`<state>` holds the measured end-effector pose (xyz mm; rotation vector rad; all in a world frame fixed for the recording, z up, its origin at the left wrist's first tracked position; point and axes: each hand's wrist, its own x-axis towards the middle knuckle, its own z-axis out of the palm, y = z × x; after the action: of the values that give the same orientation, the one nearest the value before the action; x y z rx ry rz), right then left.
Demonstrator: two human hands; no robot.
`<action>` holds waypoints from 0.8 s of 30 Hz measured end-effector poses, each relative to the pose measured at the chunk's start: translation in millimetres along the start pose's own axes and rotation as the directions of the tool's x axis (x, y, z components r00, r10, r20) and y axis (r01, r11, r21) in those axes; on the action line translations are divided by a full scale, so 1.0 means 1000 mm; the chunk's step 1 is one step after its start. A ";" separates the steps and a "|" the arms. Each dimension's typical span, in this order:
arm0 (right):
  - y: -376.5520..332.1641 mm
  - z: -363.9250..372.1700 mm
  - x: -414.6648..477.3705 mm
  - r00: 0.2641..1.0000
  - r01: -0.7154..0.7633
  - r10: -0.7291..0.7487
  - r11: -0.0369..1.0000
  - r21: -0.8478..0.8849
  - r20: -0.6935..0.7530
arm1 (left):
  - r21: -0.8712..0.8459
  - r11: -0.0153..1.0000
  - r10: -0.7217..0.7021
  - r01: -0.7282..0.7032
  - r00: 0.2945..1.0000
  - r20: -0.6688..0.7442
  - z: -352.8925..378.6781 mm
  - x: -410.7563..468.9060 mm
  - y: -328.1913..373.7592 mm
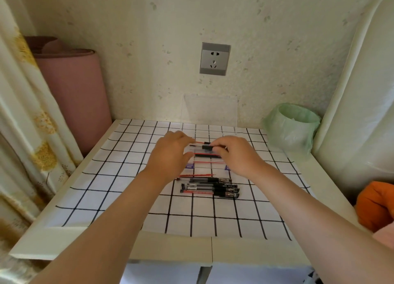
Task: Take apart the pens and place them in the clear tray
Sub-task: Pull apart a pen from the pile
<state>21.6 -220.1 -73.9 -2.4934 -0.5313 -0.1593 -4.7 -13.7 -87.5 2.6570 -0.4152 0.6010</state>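
Observation:
Both hands hover over the clear tray [210,168] in the middle of the checked tablecloth. My left hand [170,155] grips the clear barrel [195,149] of a pen at its left end. My right hand [234,155] pinches the black grip section [207,147] at the barrel's right end. A thin red refill [199,142] pokes out just behind them. Loose red and black refills [207,155] lie in the tray. One red refill [197,175] lies on the cloth in front of the tray. Three whole pens [210,187] lie side by side nearer me.
A clear lid or sheet [210,110] leans against the back wall. A bin with a green bag [292,126] stands at the back right. A pink rolled mat [72,96] stands at the left. Orange cloth [375,204] lies at the right edge.

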 end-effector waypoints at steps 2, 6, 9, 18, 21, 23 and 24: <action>0.007 0.000 0.010 0.994 -0.045 0.034 0.993 -0.110 -0.101 | 0.006 0.997 -0.078 0.078 0.997 -0.021 0.003 -0.001 -0.007; 0.028 0.009 0.029 0.983 -0.115 0.076 0.965 -0.236 -0.167 | -0.034 0.985 -0.165 0.167 0.984 0.069 0.008 -0.006 -0.018; 0.038 0.015 0.040 0.983 -0.120 0.073 0.950 -0.288 -0.168 | -0.066 0.973 -0.208 0.222 0.963 0.174 0.010 -0.008 -0.019; 0.047 0.029 0.053 0.997 -0.076 0.082 0.949 -0.306 0.006 | -0.049 0.952 -0.286 0.302 0.937 0.202 0.016 -0.003 -0.021; 0.046 0.027 0.051 0.994 -0.071 0.091 0.962 -0.265 0.063 | -0.042 0.947 -0.304 0.319 0.929 0.210 0.016 -0.001 -0.021; 0.043 0.025 0.047 0.991 -0.028 0.064 0.957 -0.289 0.116 | -0.044 0.945 -0.308 0.324 0.927 0.213 0.016 -0.001 -0.020; 0.040 0.025 0.045 0.988 -0.008 0.053 0.955 -0.295 0.146 | -0.044 0.945 -0.309 0.325 0.927 0.213 0.017 -0.001 -0.020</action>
<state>78.6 -221.4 -104.7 -2.8197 -0.5658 -0.0369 7.6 -2.8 -107.7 2.6381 -0.0545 0.2086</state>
